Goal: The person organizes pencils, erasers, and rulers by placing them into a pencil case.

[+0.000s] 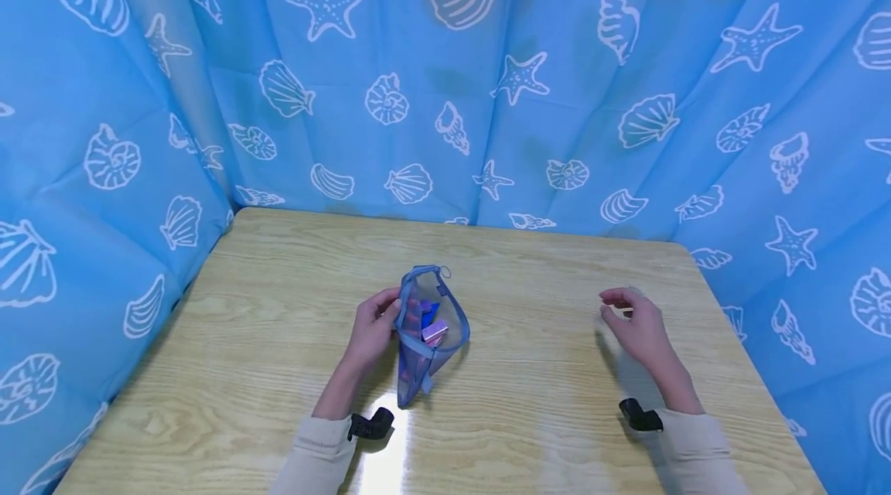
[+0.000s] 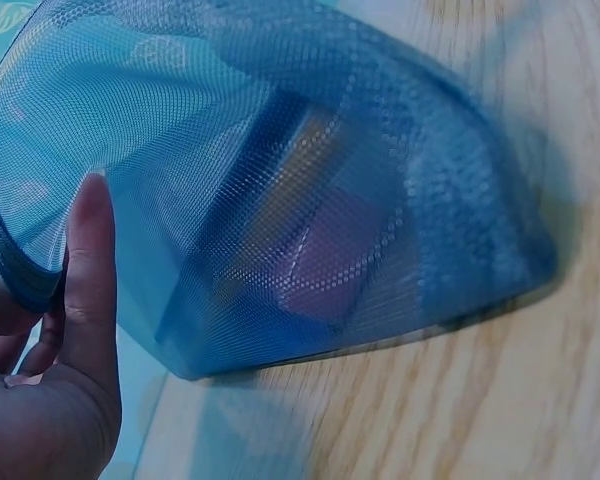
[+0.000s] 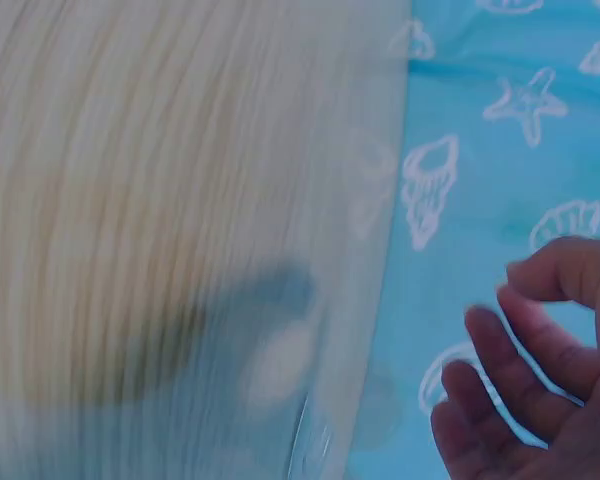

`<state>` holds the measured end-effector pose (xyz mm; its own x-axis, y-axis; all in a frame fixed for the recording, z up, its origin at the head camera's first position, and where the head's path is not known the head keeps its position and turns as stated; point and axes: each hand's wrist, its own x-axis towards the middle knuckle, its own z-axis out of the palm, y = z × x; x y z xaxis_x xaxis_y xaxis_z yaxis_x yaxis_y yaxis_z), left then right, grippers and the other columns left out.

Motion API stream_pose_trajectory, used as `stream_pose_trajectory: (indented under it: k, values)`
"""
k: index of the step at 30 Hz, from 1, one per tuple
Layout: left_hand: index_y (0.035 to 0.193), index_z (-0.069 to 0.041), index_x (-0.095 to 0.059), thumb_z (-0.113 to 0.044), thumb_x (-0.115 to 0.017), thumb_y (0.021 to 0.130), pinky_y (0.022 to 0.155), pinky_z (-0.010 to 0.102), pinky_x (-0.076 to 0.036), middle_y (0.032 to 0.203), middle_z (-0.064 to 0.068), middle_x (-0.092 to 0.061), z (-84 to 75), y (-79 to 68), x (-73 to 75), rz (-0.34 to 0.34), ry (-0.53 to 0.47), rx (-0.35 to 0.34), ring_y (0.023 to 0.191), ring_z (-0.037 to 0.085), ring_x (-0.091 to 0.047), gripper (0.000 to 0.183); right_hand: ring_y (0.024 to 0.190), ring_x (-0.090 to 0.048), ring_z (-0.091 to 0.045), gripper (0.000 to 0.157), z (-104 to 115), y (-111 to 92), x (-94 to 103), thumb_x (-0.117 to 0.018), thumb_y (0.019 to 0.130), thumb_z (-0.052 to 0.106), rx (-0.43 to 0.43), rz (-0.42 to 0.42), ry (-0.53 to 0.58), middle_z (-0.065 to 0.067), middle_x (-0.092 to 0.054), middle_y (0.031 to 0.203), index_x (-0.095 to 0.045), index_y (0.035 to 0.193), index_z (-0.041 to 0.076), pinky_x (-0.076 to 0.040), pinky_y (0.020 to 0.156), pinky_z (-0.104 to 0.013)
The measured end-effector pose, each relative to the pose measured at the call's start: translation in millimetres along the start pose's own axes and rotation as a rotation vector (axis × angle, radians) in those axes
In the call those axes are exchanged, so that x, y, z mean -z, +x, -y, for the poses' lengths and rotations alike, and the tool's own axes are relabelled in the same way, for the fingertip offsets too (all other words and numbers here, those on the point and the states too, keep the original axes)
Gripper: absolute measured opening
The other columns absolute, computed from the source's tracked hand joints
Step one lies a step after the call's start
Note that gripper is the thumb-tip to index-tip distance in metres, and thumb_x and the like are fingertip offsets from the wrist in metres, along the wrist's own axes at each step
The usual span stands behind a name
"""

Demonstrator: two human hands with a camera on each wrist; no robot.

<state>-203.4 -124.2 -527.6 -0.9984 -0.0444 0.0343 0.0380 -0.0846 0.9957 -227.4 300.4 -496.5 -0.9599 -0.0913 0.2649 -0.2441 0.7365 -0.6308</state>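
Note:
My left hand [image 1: 373, 329] pinches the left edge of a blue mesh zipper pouch [image 1: 455, 319], thumb on one side and fingers on the other. The pouch's mouth gapes upward, and its lower end slants down close over the table. Inside it lie a shiny pink-and-white item [image 1: 435, 332] and a bright blue item [image 1: 429, 315]. Through the mesh in the left wrist view, a pinkish block [image 2: 330, 260] and a yellowish strip [image 2: 295, 175] show blurred. Over the table's right side, my right hand [image 1: 639, 327] hovers with loosely bent fingers and nothing in its grasp.
The pale wooden table [image 1: 536, 302] extends between and around both hands. A blue curtain [image 1: 445, 93] with white shells and starfish hangs along the back and both sides. Each wrist wears a small black camera, one on the left [image 1: 371, 424], another on the right [image 1: 640, 415].

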Motion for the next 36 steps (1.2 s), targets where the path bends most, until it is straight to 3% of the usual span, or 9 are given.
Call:
stream_pose_trajectory:
  k: [8, 15, 21, 24, 29, 36]
  values:
    - [0.128, 0.006, -0.062, -0.003, -0.045, 0.107, 0.059, 0.023, -0.053, 0.109, 0.02, -0.07, -2.0, 0.0, 0.4, -0.007, 0.002, 0.015, 0.078, 0.011, -0.067, 0.028, 0.113, -0.049, -0.053, 0.045, -35.0, 4.1, 22.3, -0.059, 0.099, 0.011, -0.162, 0.007, -0.088, -0.039, -0.05, 0.129, -0.05, 0.134, -0.017, -0.047, 0.087, -0.062]
    - [0.128, 0.006, -0.063, -0.004, -0.048, 0.107, 0.057, 0.022, -0.047, 0.109, 0.019, -0.068, -1.3, 0.1, 1.7, -0.02, 0.039, 0.012, 0.077, 0.01, -0.06, 0.028, 0.116, -0.045, -0.061, 0.058, -53.2, 7.6, 30.0, -0.061, 0.099, 0.016, -0.264, -0.005, -0.185, -0.046, -0.045, 0.13, -0.041, 0.137, -0.023, -0.043, 0.092, -0.067]
    - [0.127, 0.005, -0.063, -0.006, -0.048, 0.106, 0.057, 0.022, -0.048, 0.104, 0.01, -0.068, 1.4, -2.0, 4.0, -0.004, 0.031, -0.036, 0.077, 0.01, -0.059, 0.028, 0.119, -0.037, -0.064, 0.072, -63.2, 10.2, 31.2, -0.062, 0.097, 0.025, -0.39, 0.043, -0.248, -0.047, -0.04, 0.132, -0.033, 0.142, -0.024, -0.039, 0.097, -0.069]
    - [0.126, 0.005, -0.064, -0.006, -0.048, 0.106, 0.057, 0.023, -0.048, 0.104, 0.011, -0.069, 1.1, -2.6, 3.2, -0.002, 0.03, -0.037, 0.077, 0.011, -0.059, 0.028, 0.118, -0.037, -0.066, 0.076, -69.9, 10.2, 31.8, -0.062, 0.097, 0.027, -0.411, 0.084, -0.252, -0.05, -0.039, 0.131, -0.03, 0.142, -0.025, -0.039, 0.098, -0.07]
    - [0.127, 0.004, -0.063, -0.006, -0.047, 0.107, 0.058, 0.023, -0.051, 0.112, 0.019, -0.07, -1.3, -3.5, 1.3, -0.012, 0.031, 0.019, 0.079, 0.011, -0.065, 0.027, 0.116, -0.039, -0.067, 0.077, -81.2, 10.1, 31.7, -0.061, 0.097, 0.029, -0.404, 0.124, -0.258, -0.05, -0.042, 0.127, -0.031, 0.14, -0.027, -0.04, 0.097, -0.07]
    - [0.125, 0.005, -0.063, -0.005, -0.047, 0.107, 0.058, 0.022, -0.052, 0.109, 0.015, -0.071, -2.1, -3.1, 0.2, -0.025, 0.015, 0.045, 0.079, 0.01, -0.068, 0.026, 0.119, -0.04, -0.065, 0.074, -80.2, 13.2, 31.3, -0.061, 0.097, 0.026, -0.399, 0.156, -0.246, -0.048, -0.044, 0.132, -0.031, 0.14, -0.026, -0.04, 0.1, -0.069]
